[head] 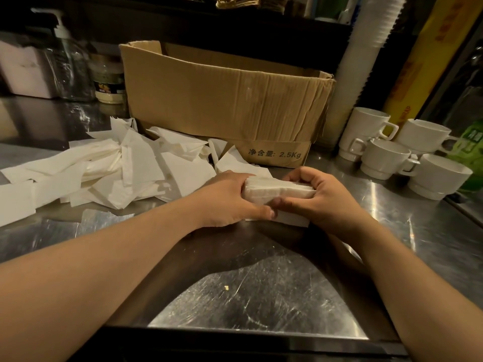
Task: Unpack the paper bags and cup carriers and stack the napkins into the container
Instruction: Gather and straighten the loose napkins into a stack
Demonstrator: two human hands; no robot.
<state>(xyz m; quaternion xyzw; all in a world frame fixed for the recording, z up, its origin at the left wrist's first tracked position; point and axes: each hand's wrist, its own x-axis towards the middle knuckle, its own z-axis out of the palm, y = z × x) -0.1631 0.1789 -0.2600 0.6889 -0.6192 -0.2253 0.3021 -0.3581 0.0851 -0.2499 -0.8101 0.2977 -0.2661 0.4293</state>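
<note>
- Napkin stack (279,190): white, squared block of folded sheets, edges mostly flush, top layer a little uneven. Held between both hands just above or on a flat white sheet (292,218) on the counter (261,296); contact underneath not clear.
- Left hand (230,199): clasps the stack's left end, fingers curled over the far side, thumb along the near edge, pointing right.
- Right hand (326,197): clasps the right end, fingers bent over the top and far side, thumb tucked at the near edge, its tip close to the left thumb.
- Both forearms bare, reaching in from the bottom corners and converging on the stack.
- Loose napkins (109,168): crumpled, scattered heap on the counter, left of the hands.
- Box (224,100): brown cardboard, open top, behind the hands, printed "2.5Kg" on a lower flap.
- Cups (407,152): white, handled, clustered at right.
- Pump bottle (70,64) and jar (108,79) left of the box.
</note>
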